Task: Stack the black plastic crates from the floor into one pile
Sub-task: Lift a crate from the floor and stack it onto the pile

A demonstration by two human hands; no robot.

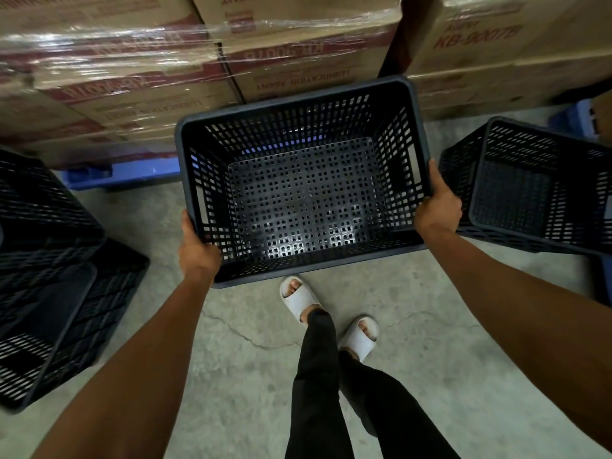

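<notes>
both hands gripping black crate

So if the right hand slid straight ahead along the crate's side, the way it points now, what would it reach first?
Most likely the shrink-wrapped cardboard boxes behind the held crate. The right hand points up its right rim toward them; the right-side crate lies beside that line. Depth is unclear.
</notes>
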